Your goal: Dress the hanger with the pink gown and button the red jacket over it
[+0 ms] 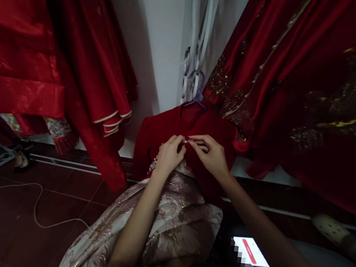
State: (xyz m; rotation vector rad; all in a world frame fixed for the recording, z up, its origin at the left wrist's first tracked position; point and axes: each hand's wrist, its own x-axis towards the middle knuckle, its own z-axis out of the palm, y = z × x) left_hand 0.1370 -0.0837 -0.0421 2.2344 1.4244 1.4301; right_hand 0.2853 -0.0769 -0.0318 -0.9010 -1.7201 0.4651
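Note:
My left hand (169, 155) is closed in a pinch, its fingertips close to those of my right hand (209, 153). The right hand is pinching too, with thumb and forefinger together. A tiny bright spot shows between the fingertips, too small to name. Below both hands, a pale floral brocade garment (184, 212) with a metallic sheen is bunched up. A beaded edge (152, 165) sticks out left of my left hand. Just behind the fingers hangs a dark red top (161, 133) on a purple hanger (196, 100).
Red garments with pale trim (107, 77) hang at left, and gold-embroidered red ones (280, 90) at right. A lit phone screen (251, 251) glows at lower right, near a perforated clog (330, 228). A cable (37, 207) crosses the tiled floor.

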